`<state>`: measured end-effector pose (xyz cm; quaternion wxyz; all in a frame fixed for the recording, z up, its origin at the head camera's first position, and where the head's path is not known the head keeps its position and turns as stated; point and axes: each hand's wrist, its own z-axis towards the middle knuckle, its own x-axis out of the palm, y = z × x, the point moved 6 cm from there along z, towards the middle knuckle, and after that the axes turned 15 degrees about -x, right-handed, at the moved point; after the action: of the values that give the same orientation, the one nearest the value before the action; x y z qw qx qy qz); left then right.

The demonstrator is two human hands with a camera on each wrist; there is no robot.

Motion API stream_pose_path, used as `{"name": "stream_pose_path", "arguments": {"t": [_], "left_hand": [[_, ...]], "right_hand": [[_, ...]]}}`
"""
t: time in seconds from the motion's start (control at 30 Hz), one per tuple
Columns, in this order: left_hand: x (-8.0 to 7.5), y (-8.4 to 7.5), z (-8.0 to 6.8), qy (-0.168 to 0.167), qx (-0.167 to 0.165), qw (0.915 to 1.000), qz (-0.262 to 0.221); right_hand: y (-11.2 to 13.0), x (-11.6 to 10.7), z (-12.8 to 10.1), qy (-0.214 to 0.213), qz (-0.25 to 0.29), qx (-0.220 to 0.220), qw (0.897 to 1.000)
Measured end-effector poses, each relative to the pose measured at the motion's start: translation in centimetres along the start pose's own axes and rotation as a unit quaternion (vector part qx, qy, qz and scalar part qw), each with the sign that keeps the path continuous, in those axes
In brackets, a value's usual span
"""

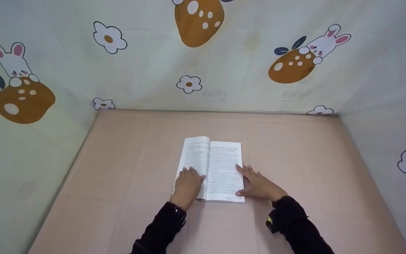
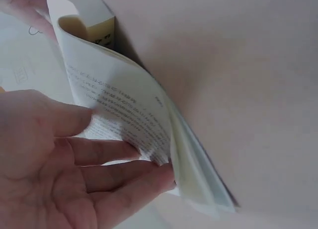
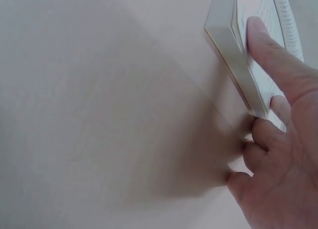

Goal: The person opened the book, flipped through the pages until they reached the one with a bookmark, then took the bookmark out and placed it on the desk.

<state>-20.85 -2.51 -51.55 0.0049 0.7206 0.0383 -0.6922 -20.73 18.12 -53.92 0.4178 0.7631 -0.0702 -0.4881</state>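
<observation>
A thick paperback book (image 1: 224, 165) lies spread in the middle of the table, printed text on both pages. My left hand (image 1: 188, 185) rests on the lower part of the left-hand page, and its fingertips press the paper in the left wrist view, where the left-hand pages (image 2: 119, 90) bow upward. My right hand (image 1: 259, 184) is at the right edge of the book. In the right wrist view its thumb (image 3: 271, 47) lies on the right-hand page, while several other fingers reach down beside the book's edge to the tabletop.
The pinkish-brown tabletop (image 1: 136, 151) stretches around the book. Pale cloth walls (image 1: 146, 70) printed with rabbits, fruit and flowers stand along its back and both sides. Dark sleeves (image 1: 294, 222) cover both forearms.
</observation>
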Motion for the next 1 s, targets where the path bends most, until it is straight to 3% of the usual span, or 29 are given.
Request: {"name": "stream_pose_path", "arguments": {"t": [0.13, 0.23, 0.43, 0.6, 0.73, 1.0], "left_hand": [[0.5, -0.7, 0.2, 0.020, -0.036, 0.9985, 0.036], [0.7, -1.5, 0.2, 0.015, -0.044, 0.9932, 0.106], [0.7, -2.6, -0.2, 0.029, -0.057, 0.9835, 0.169], [0.8, -3.3, -0.5, 0.072, -0.047, 0.9846, 0.152], [1.0, -3.3, -0.7, 0.113, -0.060, 0.9839, 0.125], [0.9, -2.9, -0.8, 0.134, -0.059, 0.9848, 0.093]], "right_hand": [[0.1, -0.1, -0.1, 0.003, 0.004, -0.004, 1.000], [0.1, -0.2, -0.2, 0.005, 0.005, -0.003, 1.000], [0.1, -0.1, -0.4, 0.016, 0.004, 0.002, 1.000], [0.3, -0.1, -0.4, 0.021, 0.008, 0.000, 1.000], [0.1, 0.2, -0.4, 0.035, 0.023, 0.007, 0.999], [-0.1, 0.6, -0.2, 0.037, 0.020, 0.010, 0.999]]}}
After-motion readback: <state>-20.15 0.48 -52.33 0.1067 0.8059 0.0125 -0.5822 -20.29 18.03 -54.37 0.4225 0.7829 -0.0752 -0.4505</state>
